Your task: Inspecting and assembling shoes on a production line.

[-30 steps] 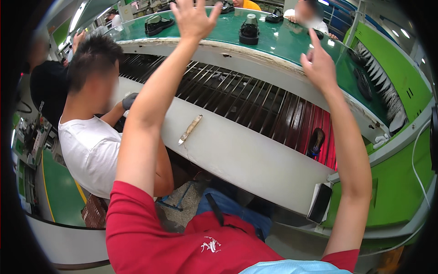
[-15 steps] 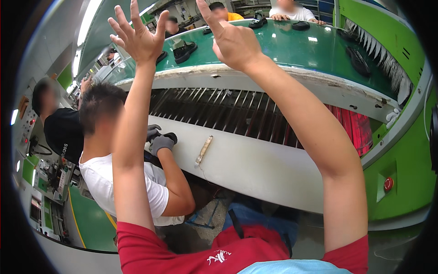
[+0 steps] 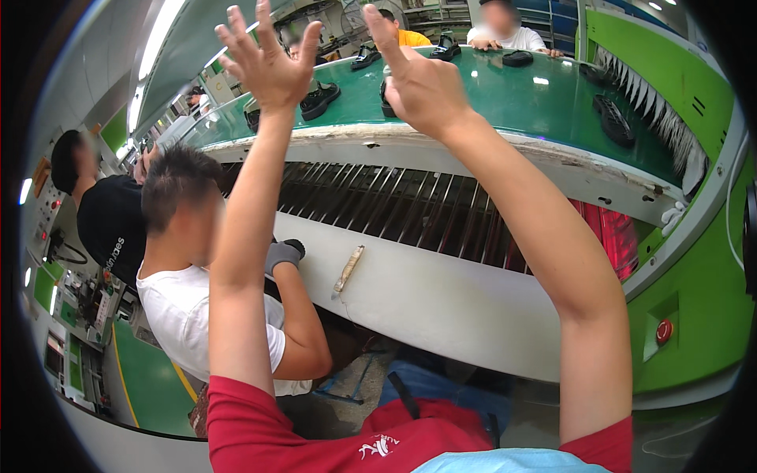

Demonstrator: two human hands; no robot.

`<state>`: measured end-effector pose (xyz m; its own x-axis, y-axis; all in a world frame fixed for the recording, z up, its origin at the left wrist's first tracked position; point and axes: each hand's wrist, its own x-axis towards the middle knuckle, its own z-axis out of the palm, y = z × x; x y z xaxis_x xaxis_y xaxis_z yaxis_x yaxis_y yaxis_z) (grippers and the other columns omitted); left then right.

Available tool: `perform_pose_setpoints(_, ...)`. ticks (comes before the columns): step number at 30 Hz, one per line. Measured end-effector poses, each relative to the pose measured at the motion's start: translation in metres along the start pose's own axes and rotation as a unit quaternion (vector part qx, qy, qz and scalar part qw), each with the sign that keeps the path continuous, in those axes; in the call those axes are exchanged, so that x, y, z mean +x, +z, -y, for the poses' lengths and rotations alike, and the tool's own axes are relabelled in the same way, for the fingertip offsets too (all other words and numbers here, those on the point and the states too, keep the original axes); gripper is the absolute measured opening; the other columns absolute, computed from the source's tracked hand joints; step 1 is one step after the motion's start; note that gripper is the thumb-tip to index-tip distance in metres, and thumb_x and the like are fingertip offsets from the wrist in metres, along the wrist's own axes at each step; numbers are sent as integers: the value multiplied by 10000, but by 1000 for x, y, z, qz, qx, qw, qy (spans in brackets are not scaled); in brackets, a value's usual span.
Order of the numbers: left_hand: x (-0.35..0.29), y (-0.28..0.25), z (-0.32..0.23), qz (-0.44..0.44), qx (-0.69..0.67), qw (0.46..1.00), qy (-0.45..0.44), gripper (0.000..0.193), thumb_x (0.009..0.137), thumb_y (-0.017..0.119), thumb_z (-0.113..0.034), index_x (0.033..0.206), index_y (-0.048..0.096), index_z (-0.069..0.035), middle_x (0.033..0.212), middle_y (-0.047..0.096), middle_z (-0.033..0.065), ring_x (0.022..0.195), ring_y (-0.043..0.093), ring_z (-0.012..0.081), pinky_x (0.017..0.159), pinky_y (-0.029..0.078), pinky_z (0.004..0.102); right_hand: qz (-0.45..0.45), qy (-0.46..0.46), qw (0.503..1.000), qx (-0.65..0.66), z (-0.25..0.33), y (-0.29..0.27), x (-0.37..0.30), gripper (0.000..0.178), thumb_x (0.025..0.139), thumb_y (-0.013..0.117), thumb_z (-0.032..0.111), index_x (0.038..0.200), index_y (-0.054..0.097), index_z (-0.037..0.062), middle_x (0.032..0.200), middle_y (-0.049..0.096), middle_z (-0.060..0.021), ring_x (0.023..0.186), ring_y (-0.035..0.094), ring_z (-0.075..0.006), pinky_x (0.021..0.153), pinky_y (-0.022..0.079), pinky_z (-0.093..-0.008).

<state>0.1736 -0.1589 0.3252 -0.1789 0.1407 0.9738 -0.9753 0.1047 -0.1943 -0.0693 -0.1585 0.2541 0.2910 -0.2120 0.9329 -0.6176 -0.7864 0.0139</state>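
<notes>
Both arms raised in front of me, over the green conveyor belt (image 3: pixel 505 98). Left hand (image 3: pixel 268 59): grip open, fingers spread, palm fwd, holding nothing. Right hand (image 3: pixel 418 83): grip open too, fingers up, empty. Nearest item = black shoe (image 3: pixel 319 96) on belt, between the two hands, just below left one, not touched. More dark shoes further along belt. Co-worker in white tee (image 3: pixel 193 323) seated to my left, gloved hand (image 3: pixel 282 254) at white panel edge.
</notes>
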Motion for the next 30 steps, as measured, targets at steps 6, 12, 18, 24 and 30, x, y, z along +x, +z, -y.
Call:
perform_pose_setpoints(6,-66,40,-52,34,-128,991,13,656,1000,725,-565,1580,592,-289,1691,460,198,1580,383,480,1228,287,725,111,91,986,-89,-45,-8,-47,906,906,672,113,1736,345,270,1057,742,-149,896,753,-406,790,614,-546)
perform_pose_setpoints(12,-159,47,-103,152,-204,965,-59,397,997,702,-384,1357,770,-230,1590,572,189,1485,494,498,1228,330,677,178,235,955,-38,-61,-14,-70,699,921,647,142,1610,551,211,1189,737,-178,1104,741,-416,962,597,-557)
perform_pose_setpoints(18,-134,35,-94,133,-142,980,-41,810,954,711,-695,1625,534,-277,1781,270,225,1645,200,528,1211,150,830,126,141,981,-39,-53,-18,-72,1055,891,632,74,1777,132,353,1020,725,-160,839,746,-429,771,631,-556)
perform_pose_setpoints(24,-48,-21,-63,56,-115,987,-96,911,991,737,-596,1710,383,-163,1771,274,263,1648,212,494,1304,151,688,22,20,995,94,5,-18,-52,929,914,669,58,1749,328,277,914,715,-89,715,729,-286,683,616,-428)
perform_pose_setpoints(30,-108,-10,-54,-16,-221,970,-100,441,938,820,-309,1317,728,-102,1463,604,184,1364,567,391,1146,455,505,23,177,797,577,18,-83,-32,318,1123,594,199,1349,717,12,769,424,51,612,363,-64,584,312,-232)
